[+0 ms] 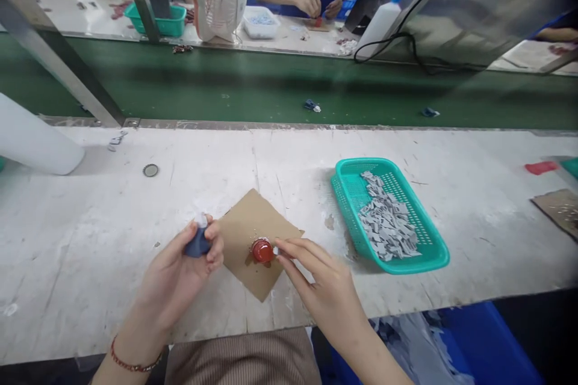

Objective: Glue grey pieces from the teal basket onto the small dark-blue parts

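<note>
My left hand (185, 271) is closed around a small dark blue piece with a pale tip (197, 243), held just off the cardboard's left corner. Between thumb and forefinger, my right hand (323, 274) pinches a tiny light grey piece (276, 250). That piece is at the right rim of a small red cap-like dish (262, 251); whether it touches the dish I cannot tell. Shiny liquid shows inside the dish. Under it lies a square of brown cardboard (241, 225), with wet spots around the dish.
A green basket (433, 252) with many grey pieces stands at right. A bottle cap (150, 170) and a white bottle (36, 138) are at left. Beyond runs a green belt (253, 90) carrying small blue pieces (311, 106). A co-worker's hands (320, 6) work opposite. A blue bin (487, 343) sits below the table edge.
</note>
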Demonstrator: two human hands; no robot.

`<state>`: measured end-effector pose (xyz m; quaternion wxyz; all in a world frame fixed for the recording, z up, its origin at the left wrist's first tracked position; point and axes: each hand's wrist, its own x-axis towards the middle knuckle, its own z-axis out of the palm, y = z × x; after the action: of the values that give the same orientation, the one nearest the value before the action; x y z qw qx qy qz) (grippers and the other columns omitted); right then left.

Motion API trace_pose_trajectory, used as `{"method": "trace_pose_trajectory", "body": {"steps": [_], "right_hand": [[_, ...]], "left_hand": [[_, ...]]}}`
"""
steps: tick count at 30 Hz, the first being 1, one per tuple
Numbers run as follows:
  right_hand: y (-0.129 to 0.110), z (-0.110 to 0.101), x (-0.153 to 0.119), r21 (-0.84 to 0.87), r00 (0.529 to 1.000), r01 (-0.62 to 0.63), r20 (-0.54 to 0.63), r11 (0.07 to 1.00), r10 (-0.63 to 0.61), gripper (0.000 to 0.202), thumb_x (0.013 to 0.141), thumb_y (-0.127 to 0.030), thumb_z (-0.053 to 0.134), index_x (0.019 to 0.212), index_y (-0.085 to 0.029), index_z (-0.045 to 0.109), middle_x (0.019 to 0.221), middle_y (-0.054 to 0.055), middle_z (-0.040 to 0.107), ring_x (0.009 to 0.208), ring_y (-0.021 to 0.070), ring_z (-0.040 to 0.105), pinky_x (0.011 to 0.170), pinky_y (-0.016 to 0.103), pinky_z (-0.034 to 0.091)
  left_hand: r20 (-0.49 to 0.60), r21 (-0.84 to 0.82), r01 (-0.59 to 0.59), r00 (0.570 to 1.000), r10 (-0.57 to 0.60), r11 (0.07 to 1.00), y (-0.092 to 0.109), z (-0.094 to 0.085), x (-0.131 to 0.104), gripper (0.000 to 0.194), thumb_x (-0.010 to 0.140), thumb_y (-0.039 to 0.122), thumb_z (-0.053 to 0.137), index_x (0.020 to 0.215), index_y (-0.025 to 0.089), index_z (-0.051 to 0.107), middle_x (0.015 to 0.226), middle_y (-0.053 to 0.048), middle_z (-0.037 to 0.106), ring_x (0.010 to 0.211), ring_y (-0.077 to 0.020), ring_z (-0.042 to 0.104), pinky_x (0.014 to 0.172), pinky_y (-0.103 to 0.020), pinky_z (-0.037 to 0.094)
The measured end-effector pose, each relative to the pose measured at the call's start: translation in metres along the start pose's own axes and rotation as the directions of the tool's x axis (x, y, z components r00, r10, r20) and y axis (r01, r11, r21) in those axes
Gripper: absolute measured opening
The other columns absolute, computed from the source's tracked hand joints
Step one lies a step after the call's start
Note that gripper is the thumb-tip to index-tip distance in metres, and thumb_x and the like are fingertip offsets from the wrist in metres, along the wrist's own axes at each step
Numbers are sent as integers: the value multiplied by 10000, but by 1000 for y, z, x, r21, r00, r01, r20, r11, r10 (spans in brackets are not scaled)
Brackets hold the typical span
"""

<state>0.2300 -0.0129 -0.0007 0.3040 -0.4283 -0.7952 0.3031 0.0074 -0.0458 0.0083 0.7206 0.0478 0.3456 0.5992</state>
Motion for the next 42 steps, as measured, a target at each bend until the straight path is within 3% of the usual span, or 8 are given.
{"method": "trace_pose_trajectory", "body": {"steps": [3, 6, 16, 20, 26, 32, 36, 42], "right_hand": [[0, 4, 0, -95, 998, 58, 29, 994, -55, 189, 940, -123, 576, 1088, -191, 672, 1009, 65, 719, 930, 182, 679, 820, 308, 566], [0, 5, 0, -182, 994, 95, 63, 979, -85, 172, 949, -122, 559, 1063, -171, 678, 993, 77, 699, 916, 191, 667, 806, 321, 563], [-1, 5, 4, -237, 990, 121, 104, 964, -98, 169, 953, -129, 549, 1034, -156, 695, 953, 81, 663, 871, 193, 642, 754, 323, 552], [-2, 1, 5, -107, 998, 41, 52, 993, -35, 163, 938, -133, 582, 1029, -167, 712, 949, 66, 678, 880, 168, 656, 770, 279, 545], [-1, -2, 9, 125, 974, -226, -5, 966, 228, 127, 897, -221, 649, 952, -234, 762, 935, 29, 734, 882, 165, 685, 784, 271, 552], [8, -4, 12, 521, 817, -546, 157, 656, 556, 140, 779, -367, 771, 872, -267, 799, 917, 25, 785, 848, 174, 712, 770, 274, 573], [6, -6, 14, 623, 790, -552, 177, 554, 587, 159, 742, -375, 811, 854, -263, 802, 829, 16, 778, 746, 130, 694, 723, 227, 563], [-20, -7, 22, 683, 892, -383, 100, 621, 440, 73, 810, -299, 764, 877, -289, 791, 898, 7, 764, 827, 132, 708, 729, 211, 579]], "left_hand": [[-38, -280, -38, 999, 28, 959, -7, -1, 3, 118, 952, 176, 489, 953, 154, 605, 857, -21, 498, 676, -108, 496, 614, -228, 458], [-35, -389, -35, 999, 23, 920, -12, -1, 5, 177, 986, 197, 424, 972, 169, 598, 830, -21, 487, 688, -119, 502, 648, -244, 475], [-15, 70, -90, 996, 91, 993, -22, 2, 1, 222, 975, 255, 461, 914, 165, 654, 848, -23, 505, 636, -101, 450, 585, -217, 410], [-63, 150, -49, 996, 59, 987, -22, 4, -1, 246, 957, 303, 511, 1048, 168, 695, 883, -38, 539, 700, -121, 519, 625, -231, 426], [-136, 253, -47, 987, 83, 966, -24, 1, -4, 270, 888, 332, 651, 1105, 179, 701, 863, -14, 524, 682, -91, 460, 624, -221, 394], [-93, 414, -82, 987, 131, 907, -25, -1, -4, 168, 896, 388, 644, 909, 221, 651, 961, -37, 660, 950, -180, 570, 811, -292, 440], [-72, 542, -126, 978, 195, 831, -26, 2, 0, 196, 891, 401, 649, 975, 241, 724, 1039, -35, 679, 993, -175, 550, 863, -273, 429], [-106, 374, -124, 979, 175, 919, -33, 8, 3, 247, 780, 425, 769, 962, 258, 776, 878, -17, 701, 725, -120, 557, 604, -214, 451]]}}
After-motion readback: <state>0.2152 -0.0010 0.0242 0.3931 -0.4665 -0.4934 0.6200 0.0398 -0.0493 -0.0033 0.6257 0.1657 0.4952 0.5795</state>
